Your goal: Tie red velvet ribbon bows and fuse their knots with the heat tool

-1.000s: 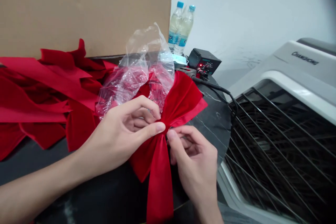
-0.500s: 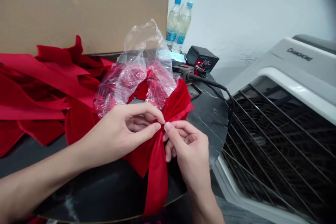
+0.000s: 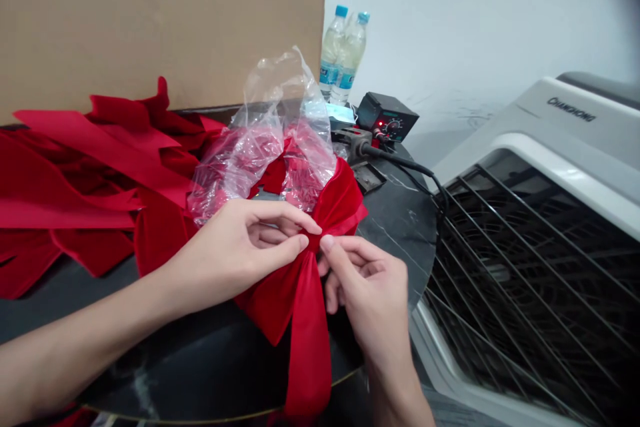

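Note:
Between my hands is a red velvet ribbon bow (image 3: 340, 197), gathered at its middle knot. My left hand (image 3: 245, 247) pinches the knot from the left with thumb and index finger. From the right, my right hand (image 3: 367, 280) pinches the same gathered middle, its other fingers curled underneath. One ribbon tail (image 3: 310, 340) hangs down toward the table's front edge, and another part of the bow spreads out below my left hand. Behind the bow lies a clear plastic bag (image 3: 240, 153) with red ribbon material in or under it.
Loose red ribbons (image 3: 100, 173) lie piled at the left, before a cardboard box (image 3: 165, 27). Two bottles (image 3: 345, 57), a black control box (image 3: 387, 117) with a cable and a blue face mask (image 3: 340, 113) are at the back of the black round table (image 3: 400, 227). A large fan unit (image 3: 530, 147) stands right.
The view has shifted slightly, so things sit a little lower and to the right. Both hands keep their pinch on the bow, and its knot now shows more between the fingertips.

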Demonstrator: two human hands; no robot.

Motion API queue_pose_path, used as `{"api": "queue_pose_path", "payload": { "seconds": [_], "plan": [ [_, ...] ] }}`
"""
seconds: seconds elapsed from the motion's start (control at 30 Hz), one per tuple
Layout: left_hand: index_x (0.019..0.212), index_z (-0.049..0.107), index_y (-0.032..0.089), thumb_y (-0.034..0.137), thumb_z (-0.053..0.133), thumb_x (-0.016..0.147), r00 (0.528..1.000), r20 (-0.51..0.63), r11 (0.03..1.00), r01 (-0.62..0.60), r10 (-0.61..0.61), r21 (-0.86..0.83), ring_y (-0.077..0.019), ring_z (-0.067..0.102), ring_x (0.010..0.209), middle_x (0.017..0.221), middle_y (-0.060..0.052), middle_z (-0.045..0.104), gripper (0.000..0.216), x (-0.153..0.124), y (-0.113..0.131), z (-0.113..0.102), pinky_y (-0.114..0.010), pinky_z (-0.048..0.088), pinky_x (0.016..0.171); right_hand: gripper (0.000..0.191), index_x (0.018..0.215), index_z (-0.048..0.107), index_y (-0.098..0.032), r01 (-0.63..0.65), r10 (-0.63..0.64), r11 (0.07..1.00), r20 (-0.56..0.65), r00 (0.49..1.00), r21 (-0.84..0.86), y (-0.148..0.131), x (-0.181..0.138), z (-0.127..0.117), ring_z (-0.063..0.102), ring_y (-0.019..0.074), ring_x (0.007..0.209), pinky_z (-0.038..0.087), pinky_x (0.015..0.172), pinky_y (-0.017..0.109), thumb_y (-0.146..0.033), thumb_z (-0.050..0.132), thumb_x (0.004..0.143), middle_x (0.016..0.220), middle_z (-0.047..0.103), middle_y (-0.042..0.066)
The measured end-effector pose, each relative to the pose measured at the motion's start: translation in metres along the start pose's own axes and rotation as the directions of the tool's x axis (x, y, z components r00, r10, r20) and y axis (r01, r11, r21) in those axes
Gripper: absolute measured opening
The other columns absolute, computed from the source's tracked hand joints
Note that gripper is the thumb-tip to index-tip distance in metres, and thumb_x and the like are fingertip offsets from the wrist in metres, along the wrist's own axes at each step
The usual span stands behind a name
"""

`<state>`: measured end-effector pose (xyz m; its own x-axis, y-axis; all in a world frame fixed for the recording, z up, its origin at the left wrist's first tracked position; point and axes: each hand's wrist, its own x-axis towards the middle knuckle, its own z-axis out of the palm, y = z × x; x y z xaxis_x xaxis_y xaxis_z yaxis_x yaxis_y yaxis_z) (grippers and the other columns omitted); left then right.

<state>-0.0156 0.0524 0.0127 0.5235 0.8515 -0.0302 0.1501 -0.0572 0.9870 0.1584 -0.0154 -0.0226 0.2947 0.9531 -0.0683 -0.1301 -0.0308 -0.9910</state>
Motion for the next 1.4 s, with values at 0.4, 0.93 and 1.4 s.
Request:
{"api": "queue_pose_path", "payload": {
  "seconds": [0.4, 0.93, 1.4],
  "plan": [
    [0.097, 0.082, 0.024, 0.025, 0.079, 0.084, 0.996, -0.011, 0.995, 0.086, -0.086, -0.050, -0.0110, 0.074, 0.082, 0.087, 0.001, 0.076, 0.013, 0.003, -0.004, -0.001, -0.013, 0.055, 0.074, 0.055, 0.087, 0.056, -0.022, 0.130, -0.129, 0.991, -0.067, 0.989, 0.018, -0.019, 0.152, -0.066, 0.069, 0.0117, 0.056, 0.055, 0.051, 0.018, -0.034, 0.099, 0.055, 0.070, 0.072, -0.001],
    [0.090, 0.084, 0.023, 0.019, 0.084, 0.078, 0.998, -0.034, 0.993, 0.049, -0.053, -0.108, -0.0118, 0.077, 0.080, 0.085, 0.002, 0.080, 0.013, 0.007, -0.003, -0.006, -0.014, 0.059, 0.077, 0.025, 0.094, 0.076, -0.018, 0.417, -0.489, 0.840, -0.151, 0.859, -0.347, -0.018, 0.182, -0.064, 0.071, 0.0217, 0.063, 0.059, 0.064, 0.036, -0.025, 0.084, 0.071, 0.071, 0.075, 0.003],
    [0.098, 0.083, 0.017, 0.020, 0.074, 0.080, 0.990, -0.074, 0.986, 0.126, -0.119, 0.108, -0.0190, 0.080, 0.083, 0.089, -0.003, 0.081, 0.021, 0.011, -0.008, -0.009, -0.022, 0.061, 0.076, 0.008, 0.076, 0.066, -0.025, 0.803, -0.871, 0.434, -0.418, 0.258, -0.409, -0.012, 0.059, -0.039, 0.056, 0.0162, 0.040, 0.041, 0.036, 0.031, -0.028, 0.070, 0.070, 0.059, 0.057, -0.004]
  ]
}}
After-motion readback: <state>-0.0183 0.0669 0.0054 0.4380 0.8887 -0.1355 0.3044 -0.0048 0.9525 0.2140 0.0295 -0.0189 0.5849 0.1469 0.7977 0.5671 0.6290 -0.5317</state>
